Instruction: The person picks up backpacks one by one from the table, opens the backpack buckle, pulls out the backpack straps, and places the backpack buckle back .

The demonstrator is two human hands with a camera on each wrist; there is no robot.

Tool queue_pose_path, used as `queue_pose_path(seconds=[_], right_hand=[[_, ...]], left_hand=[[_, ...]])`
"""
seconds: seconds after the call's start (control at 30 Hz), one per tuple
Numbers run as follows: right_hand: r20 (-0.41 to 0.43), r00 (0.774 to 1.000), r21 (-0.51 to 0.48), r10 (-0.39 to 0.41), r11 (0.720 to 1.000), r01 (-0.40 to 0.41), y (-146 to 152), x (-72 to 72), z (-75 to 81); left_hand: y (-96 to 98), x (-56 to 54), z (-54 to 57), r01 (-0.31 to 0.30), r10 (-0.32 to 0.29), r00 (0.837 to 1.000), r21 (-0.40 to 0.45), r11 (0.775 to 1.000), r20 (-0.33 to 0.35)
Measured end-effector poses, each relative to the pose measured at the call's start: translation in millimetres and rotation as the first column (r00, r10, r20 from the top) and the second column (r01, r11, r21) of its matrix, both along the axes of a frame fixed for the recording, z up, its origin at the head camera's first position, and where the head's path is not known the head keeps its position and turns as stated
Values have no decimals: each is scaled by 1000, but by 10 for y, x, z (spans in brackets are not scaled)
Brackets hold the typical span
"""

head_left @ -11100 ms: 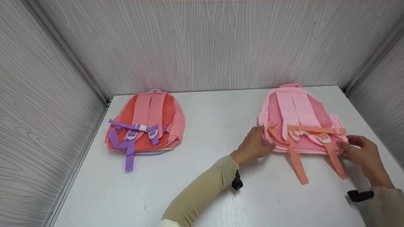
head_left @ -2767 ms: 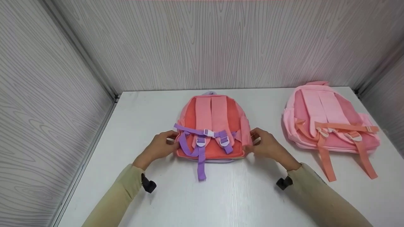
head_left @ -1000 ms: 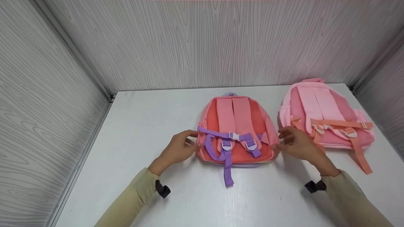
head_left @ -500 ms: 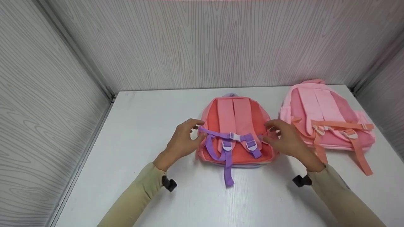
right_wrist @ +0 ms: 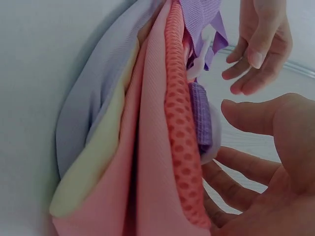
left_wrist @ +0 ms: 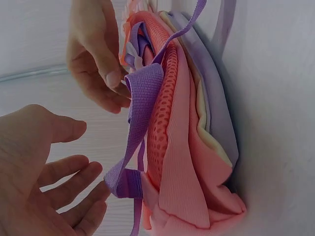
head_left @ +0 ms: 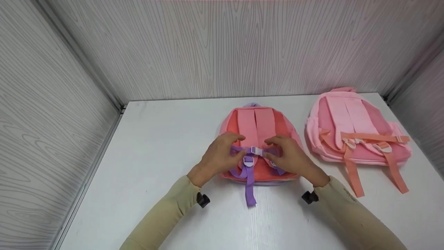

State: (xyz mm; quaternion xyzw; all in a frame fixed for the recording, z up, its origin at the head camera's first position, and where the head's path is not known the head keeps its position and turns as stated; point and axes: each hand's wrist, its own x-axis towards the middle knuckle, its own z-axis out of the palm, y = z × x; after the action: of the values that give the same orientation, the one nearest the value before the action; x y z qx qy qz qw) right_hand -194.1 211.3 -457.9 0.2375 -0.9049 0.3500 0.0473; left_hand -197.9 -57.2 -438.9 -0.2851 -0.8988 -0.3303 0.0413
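Observation:
A small coral-red backpack [head_left: 267, 121] lies strap side up, its purple straps [head_left: 249, 191] joined by a white buckle [head_left: 256, 150]. Over its left half hovers my left hand [head_left: 222, 154], fingers loosely bent and thumb apart, holding nothing. My right hand [head_left: 289, 156] is poised the same way over the right half, near the buckle. In the left wrist view a purple strap loop [left_wrist: 142, 93] stands up beside my left fingers; whether a fingertip touches it I cannot tell. The right wrist view has my right fingers [right_wrist: 236, 191] close to a white strap adjuster [right_wrist: 211, 132].
To the right lies a pink backpack [head_left: 353, 118] with orange straps [head_left: 353, 177], also strap side up. Both sit on a white table [head_left: 166, 139]. Grey wood-patterned panels [head_left: 222, 48] stand at the back and both sides.
The coral backpack was brought from the left to beside the pink one, which also shifted earlier. Since then both hands have let go of its sides and moved inward over the buckle.

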Motion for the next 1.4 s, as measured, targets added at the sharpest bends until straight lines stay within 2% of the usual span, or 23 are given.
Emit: queue_pose_path(seconds=[0.23,0.4,0.53,0.8,1.0,1.2,1.4], right_hand=[[-84,996,22,33,999,-32,-135,-50,-140],[-137,990,80,-9,997,20,-192,-74,-196],[-132,991,104,-38,993,52,-240,-81,-201],[-110,993,104,-43,993,54,-250,-55,-180],[-131,991,95,-27,995,40,-229,-54,-196],[-125,992,-27,-7,1000,3,-171,-60,-243],[-132,991,-126,5,992,-22,-137,-91,-269]], left_hand=[[193,-73,-56,3,-3,1000,-102,995,-3],[289,-111,-85,-1,4,1000,-149,989,20],[334,-120,-94,-14,23,998,-170,985,50],[387,-134,-119,-25,43,994,-181,983,98],[367,-147,-147,-23,39,991,-122,992,128],[317,-177,-236,12,-11,995,-4,1000,96],[277,-200,-288,38,-47,995,105,994,84]])
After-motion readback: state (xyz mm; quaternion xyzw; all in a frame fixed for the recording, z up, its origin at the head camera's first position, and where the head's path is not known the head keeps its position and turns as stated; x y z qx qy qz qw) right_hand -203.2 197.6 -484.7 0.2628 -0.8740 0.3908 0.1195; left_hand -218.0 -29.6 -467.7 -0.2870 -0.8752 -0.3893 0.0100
